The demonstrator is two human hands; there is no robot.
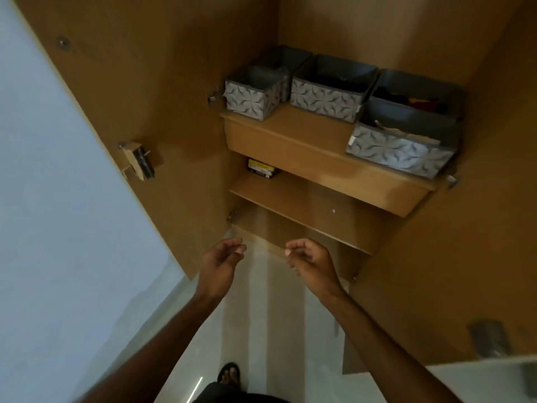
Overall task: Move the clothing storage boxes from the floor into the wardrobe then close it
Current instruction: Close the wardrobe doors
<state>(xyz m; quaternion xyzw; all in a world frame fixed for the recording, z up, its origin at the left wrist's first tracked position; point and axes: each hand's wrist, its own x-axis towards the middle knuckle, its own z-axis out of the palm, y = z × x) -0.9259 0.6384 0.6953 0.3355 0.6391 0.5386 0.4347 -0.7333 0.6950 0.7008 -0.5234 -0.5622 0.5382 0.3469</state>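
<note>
Several grey patterned fabric storage boxes stand on the upper shelf (pixel 305 132) of the open wardrobe: a small one (pixel 252 96) at the left with another behind it, a middle one (pixel 328 91), and a large one (pixel 404 141) at the right that overhangs the shelf edge and holds some clothing. My left hand (pixel 222 264) and my right hand (pixel 312 261) hover side by side below the lowest shelf, fingers loosely curled, holding nothing.
The left wardrobe door (pixel 139 91) and right door (pixel 465 242) both stand open. A small dark and yellow box (pixel 261 168) lies on the middle shelf. The pale tiled floor (pixel 261 330) is below, with my sandalled foot (pixel 229 373) on it.
</note>
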